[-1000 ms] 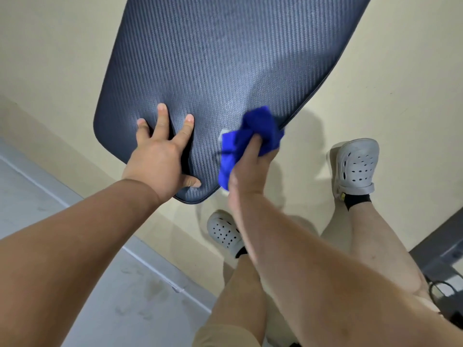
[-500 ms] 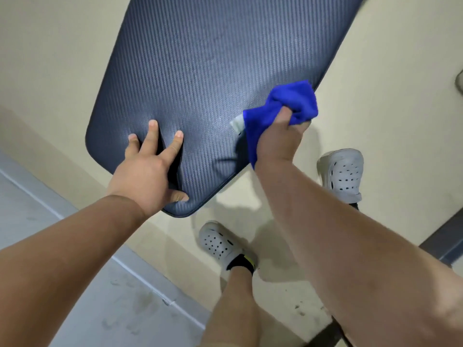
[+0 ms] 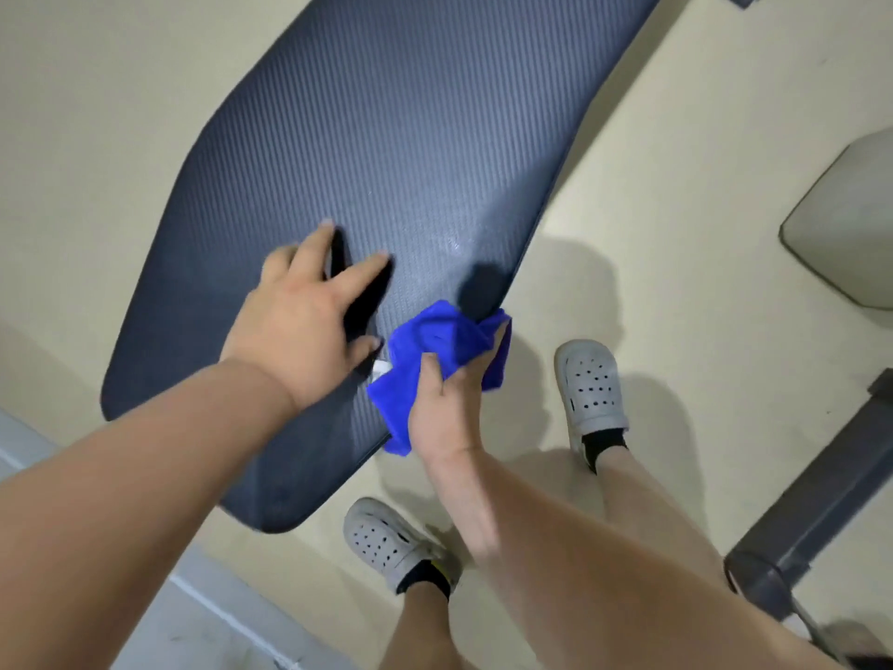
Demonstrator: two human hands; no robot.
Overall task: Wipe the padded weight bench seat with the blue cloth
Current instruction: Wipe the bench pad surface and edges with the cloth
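The dark blue-grey padded bench seat [image 3: 386, 137] runs diagonally from the upper right down to a rounded end at the lower left. My left hand [image 3: 304, 316] rests flat on the pad near that end, fingers spread and straight. My right hand [image 3: 447, 403] grips the bunched blue cloth [image 3: 439, 345] and holds it against the seat's right edge, right beside my left thumb. A small white tag shows on the cloth.
My two feet in grey perforated clogs [image 3: 592, 384] [image 3: 386, 541] stand on the beige floor right of and below the seat. A dark metal frame bar [image 3: 797, 500] lies at the lower right. A pale grey pad [image 3: 845, 224] sits at the right edge.
My right hand has brought the cloth back down the seat's right edge toward the near end, close to my left hand. The left hand stays pressed on the pad. The view has shifted.
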